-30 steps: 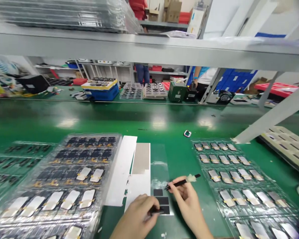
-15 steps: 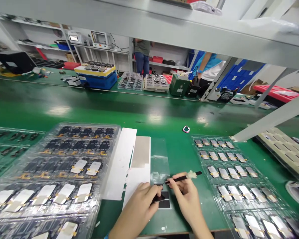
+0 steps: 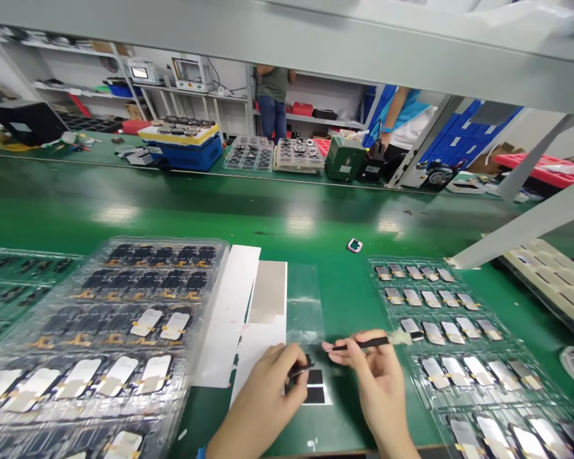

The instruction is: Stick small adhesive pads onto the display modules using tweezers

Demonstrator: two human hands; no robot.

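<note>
My left hand [image 3: 278,386] is closed on a small dark flat part [image 3: 300,370], which is mostly hidden by the fingers. My right hand [image 3: 380,382] pinches black tweezers [image 3: 363,344] with a pale wrapping near the rear end; their thin tip points left toward my left hand, apart from the dark part. Beneath and between the hands lies a clear film sheet [image 3: 306,319], with black rectangles [image 3: 314,387] on white backing at its near end. A white sheet with a grey-beige patch [image 3: 268,299] lies beside my left hand.
A clear tray of dark and silver-faced modules [image 3: 143,331] stands at left, a similar tray [image 3: 452,338] at right. A small framed part [image 3: 354,245] lies farther back. A slanted metal post [image 3: 521,229] rises at right. Two people stand beyond the bench.
My right hand has drawn the tweezers right and away from the dark part. My left hand has tilted the part up off the black rectangles. The view has shifted slightly.
</note>
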